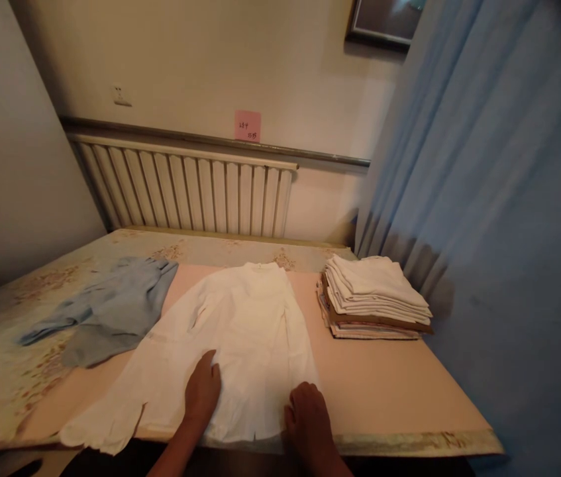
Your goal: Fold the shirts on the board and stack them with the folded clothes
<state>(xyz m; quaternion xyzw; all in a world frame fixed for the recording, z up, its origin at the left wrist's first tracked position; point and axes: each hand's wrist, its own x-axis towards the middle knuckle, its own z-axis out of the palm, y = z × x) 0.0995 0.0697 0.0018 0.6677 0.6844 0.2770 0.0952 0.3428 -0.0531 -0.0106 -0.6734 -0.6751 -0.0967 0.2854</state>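
Observation:
A white long-sleeved shirt point(255, 331) lies spread on the pink cloth, its collar toward the wall and its hem at the near edge. One sleeve slants out to the lower left. My left hand point(203, 387) rests on the shirt's left part, fingers stretched out and thumb apart. At the lower right side of the shirt, my right hand point(308, 417) has its fingers curled in against the fabric, closed on its edge; the fingertips are partly hidden.
A rumpled blue-grey garment point(121, 305) lies to the left. On the right stands a stack of folded clothes point(374, 298) beside a blue curtain point(483, 232). Behind the table are a radiator point(201, 189) and a wall with a pink note point(248, 126).

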